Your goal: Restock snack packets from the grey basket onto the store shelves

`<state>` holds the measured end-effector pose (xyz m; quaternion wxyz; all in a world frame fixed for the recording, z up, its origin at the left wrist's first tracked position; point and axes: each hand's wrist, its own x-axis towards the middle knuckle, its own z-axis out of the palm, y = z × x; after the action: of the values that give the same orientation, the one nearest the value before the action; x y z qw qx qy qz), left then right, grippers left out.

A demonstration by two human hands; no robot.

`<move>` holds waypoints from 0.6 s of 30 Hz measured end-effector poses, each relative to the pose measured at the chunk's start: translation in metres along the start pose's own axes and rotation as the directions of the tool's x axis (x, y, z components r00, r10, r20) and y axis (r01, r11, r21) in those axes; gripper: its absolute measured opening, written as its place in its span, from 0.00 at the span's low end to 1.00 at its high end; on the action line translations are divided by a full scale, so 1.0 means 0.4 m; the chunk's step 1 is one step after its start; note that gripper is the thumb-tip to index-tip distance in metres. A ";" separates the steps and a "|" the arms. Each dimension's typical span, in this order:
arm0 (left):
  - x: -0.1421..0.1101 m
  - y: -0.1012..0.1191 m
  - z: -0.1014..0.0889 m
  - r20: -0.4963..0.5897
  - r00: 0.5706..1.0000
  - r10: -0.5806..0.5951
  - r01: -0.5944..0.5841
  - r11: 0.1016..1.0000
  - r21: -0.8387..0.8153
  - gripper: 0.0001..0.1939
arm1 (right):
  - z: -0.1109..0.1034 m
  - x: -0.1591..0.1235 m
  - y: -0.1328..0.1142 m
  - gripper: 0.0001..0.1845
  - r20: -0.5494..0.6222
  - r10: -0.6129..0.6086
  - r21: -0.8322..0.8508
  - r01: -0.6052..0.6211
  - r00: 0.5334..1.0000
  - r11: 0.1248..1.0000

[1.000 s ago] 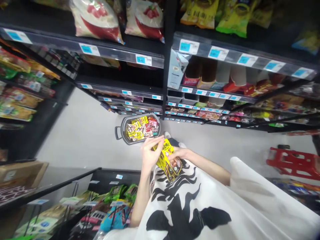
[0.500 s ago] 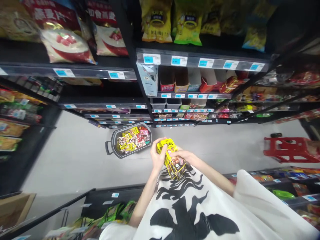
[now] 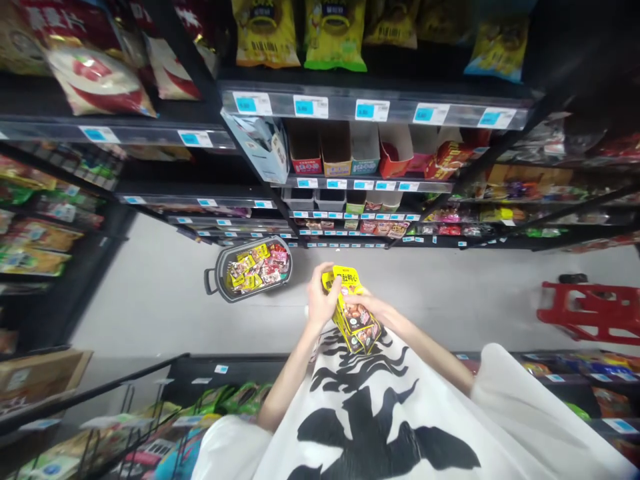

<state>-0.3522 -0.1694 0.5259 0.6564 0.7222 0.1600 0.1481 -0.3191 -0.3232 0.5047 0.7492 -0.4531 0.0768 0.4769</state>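
Left hand (image 3: 320, 303) and right hand (image 3: 376, 308) together grip a stack of yellow snack packets (image 3: 353, 312) in front of the chest. A grey basket (image 3: 249, 268) filled with packets stands on the floor (image 3: 150, 300) beside black store shelves (image 3: 350, 107) with blue price tags. A red stool (image 3: 593, 311) stands at right.

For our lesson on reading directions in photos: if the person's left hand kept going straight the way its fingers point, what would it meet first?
The left hand already touches the yellow snack packets. Straight on it would likely press into them; depth is unclear.
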 end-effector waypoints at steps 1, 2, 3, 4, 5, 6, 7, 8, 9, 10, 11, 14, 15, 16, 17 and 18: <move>-0.011 -0.002 0.017 0.017 1.000 -0.014 0.014 1.000 -0.019 0.17 | -0.018 -0.013 0.003 0.37 -0.003 0.006 -0.006 -0.006 1.000 1.000; -0.021 -0.005 0.035 0.045 0.998 -0.035 0.037 0.998 -0.049 0.18 | -0.037 -0.027 0.008 0.36 -0.010 0.011 -0.013 -0.011 1.000 1.000; -0.030 -0.009 0.052 0.082 0.995 -0.058 0.065 0.994 -0.087 0.19 | -0.055 -0.039 0.012 0.35 -0.021 0.014 -0.021 -0.015 1.000 1.000; -0.038 -0.014 0.071 0.118 0.990 -0.078 0.093 0.987 -0.131 0.18 | -0.072 -0.052 0.016 0.35 -0.033 0.018 -0.029 -0.019 0.999 0.999; -0.045 -0.018 0.090 0.147 0.985 -0.091 0.118 0.976 -0.181 0.17 | -0.087 -0.065 0.019 0.34 -0.045 0.021 -0.034 -0.023 0.999 0.999; -0.052 -0.021 0.110 0.170 0.980 -0.100 0.138 0.963 -0.230 0.16 | -0.102 -0.079 0.021 0.34 -0.057 0.024 -0.036 -0.026 0.998 0.999; -0.060 -0.024 0.130 0.183 0.977 -0.106 0.154 0.951 -0.267 0.15 | -0.115 -0.094 0.022 0.34 -0.068 0.025 -0.034 -0.028 0.997 0.999; -0.069 -0.024 0.149 0.188 0.976 -0.112 0.164 0.943 -0.290 0.14 | -0.127 -0.111 0.023 0.33 -0.081 0.021 -0.027 -0.024 0.997 0.999; -0.078 -0.022 0.168 0.191 0.974 -0.118 0.173 0.938 -0.301 0.14 | -0.138 -0.129 0.025 0.33 -0.097 0.013 -0.015 -0.014 0.995 1.000; -0.088 -0.018 0.186 0.200 0.972 -0.121 0.179 0.936 -0.302 0.14 | -0.149 -0.149 0.027 0.33 -0.116 0.003 0.002 -0.002 0.993 1.000; -0.099 -0.012 0.203 0.216 0.969 -0.119 0.181 0.938 -0.295 0.14 | -0.159 -0.170 0.029 0.33 -0.137 -0.009 0.023 0.013 0.991 1.000; -0.124 0.007 0.248 0.304 0.948 -0.094 0.183 0.942 -0.280 0.15 | -0.182 -0.228 0.040 0.35 -0.198 -0.055 0.082 0.072 0.979 0.994; -0.127 0.012 0.261 0.336 0.938 -0.080 0.181 0.943 -0.280 0.16 | -0.186 -0.242 0.043 0.36 -0.220 -0.077 0.092 0.099 0.972 0.991; -0.127 0.014 0.273 0.357 0.932 -0.062 0.171 0.943 -0.284 0.16 | -0.189 -0.249 0.044 0.35 -0.244 -0.104 0.098 0.131 0.964 0.987; -0.124 0.015 0.283 0.366 0.930 -0.042 0.156 0.945 -0.289 0.17 | -0.191 -0.252 0.042 0.35 -0.271 -0.138 0.099 0.170 0.953 0.980; -0.119 0.013 0.290 0.361 0.932 -0.024 0.140 0.944 -0.298 0.19 | -0.192 -0.248 0.038 0.34 -0.300 -0.180 0.096 0.218 0.937 0.971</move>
<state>-0.3459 -0.2946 0.5201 0.7880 0.6140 0.0443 0.0125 -0.3595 -0.4429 0.5055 0.8018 -0.4746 0.1693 0.3214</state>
